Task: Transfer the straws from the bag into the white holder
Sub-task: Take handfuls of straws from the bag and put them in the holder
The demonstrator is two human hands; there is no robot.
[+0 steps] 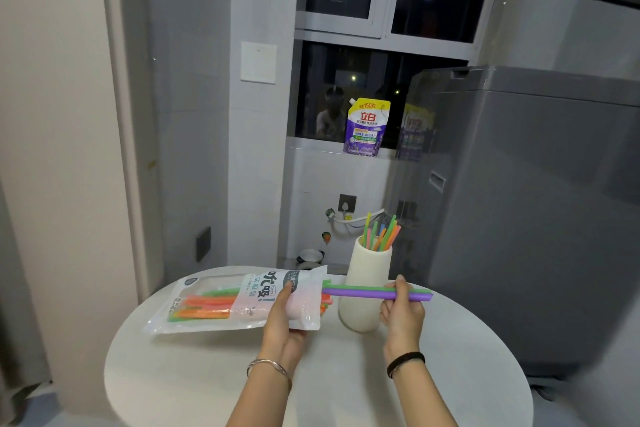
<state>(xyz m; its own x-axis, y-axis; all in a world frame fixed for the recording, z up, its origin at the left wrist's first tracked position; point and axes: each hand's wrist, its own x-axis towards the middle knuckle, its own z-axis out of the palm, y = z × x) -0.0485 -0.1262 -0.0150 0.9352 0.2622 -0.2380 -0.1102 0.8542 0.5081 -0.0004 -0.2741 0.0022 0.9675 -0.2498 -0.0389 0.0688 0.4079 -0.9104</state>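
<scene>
My left hand (284, 319) grips the open end of a clear-and-white straw bag (221, 302) held level above the round white table (207, 374). Orange and green straws (207, 305) still lie inside the bag. My right hand (403, 312) pinches a purple straw and a green straw (363, 292), which stick out horizontally from the bag's mouth. Behind them stands the white holder (363, 305), upright, with several coloured straws (381, 236) poking out of its top.
A grey washing machine (519, 201) stands close on the right of the table. A purple detergent pouch (367, 126) sits on the window sill behind. A wall and door frame are on the left. A small bowl (310, 256) lies on the floor beyond the table.
</scene>
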